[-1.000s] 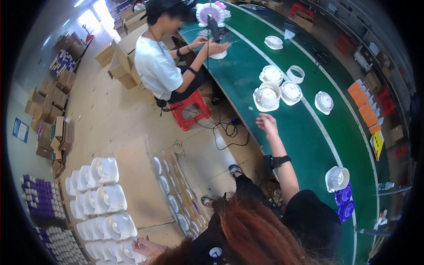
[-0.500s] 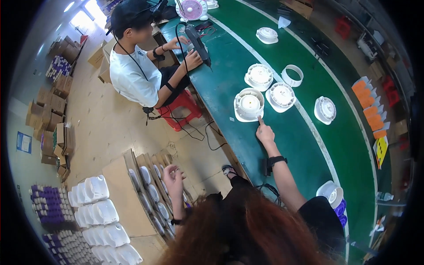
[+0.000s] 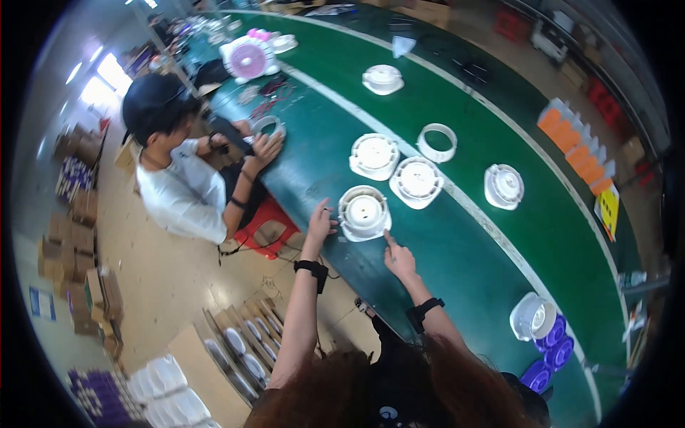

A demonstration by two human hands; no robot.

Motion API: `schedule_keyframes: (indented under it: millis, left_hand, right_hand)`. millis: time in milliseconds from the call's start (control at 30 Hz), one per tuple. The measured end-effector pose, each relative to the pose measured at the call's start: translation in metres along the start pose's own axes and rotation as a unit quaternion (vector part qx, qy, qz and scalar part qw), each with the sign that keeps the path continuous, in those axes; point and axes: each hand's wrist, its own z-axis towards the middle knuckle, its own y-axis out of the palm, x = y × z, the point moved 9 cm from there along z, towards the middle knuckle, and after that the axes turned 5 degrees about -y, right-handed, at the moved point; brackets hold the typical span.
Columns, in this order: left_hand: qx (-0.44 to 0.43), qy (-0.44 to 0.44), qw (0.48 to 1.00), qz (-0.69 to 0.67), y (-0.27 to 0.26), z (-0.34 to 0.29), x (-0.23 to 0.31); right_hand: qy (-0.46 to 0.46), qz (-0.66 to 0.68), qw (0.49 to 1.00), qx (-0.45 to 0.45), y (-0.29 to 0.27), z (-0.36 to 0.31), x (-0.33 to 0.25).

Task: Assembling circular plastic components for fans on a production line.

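Note:
A round white plastic housing [image 3: 364, 213] on a squarish base lies at the near side of the green table. My right hand [image 3: 401, 260] has its index finger stretched to the near right edge of that housing, touching or almost touching it. My left hand [image 3: 322, 221] is just left of the same housing, fingers apart and holding nothing. Two similar white housings, one farther off [image 3: 374, 155] and one to the right [image 3: 417, 182], lie close behind it. A plain white ring [image 3: 437, 143] rests beyond them.
Another housing [image 3: 504, 187] lies right; one [image 3: 382, 79] lies far back. Near right are a white cup-shaped part [image 3: 532, 317] and purple round parts [image 3: 559, 351]. At left a co-worker [image 3: 178, 178] sits holding a dark tool [image 3: 232, 135]. A fan [image 3: 247, 58] stands behind.
My left hand has come up from beside the cartons to the housing's left side. My right index finger stays at the housing's edge. The view has shifted, and the co-worker's tool has tilted.

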Motion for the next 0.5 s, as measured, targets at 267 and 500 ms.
schedule_keyframes:
  millis: [267,500]
  left_hand:
    - [-0.073,-0.072,0.993,0.055,0.019,0.029,-0.020]
    - [0.110,0.150,0.973,0.138,-0.004,-0.013,-0.031]
  right_hand:
    - [0.067,0.353,0.927,-0.110,-0.002,-0.006,0.038]
    - [0.021,0.483,0.872,-0.082,0.027,-0.004,-0.005]
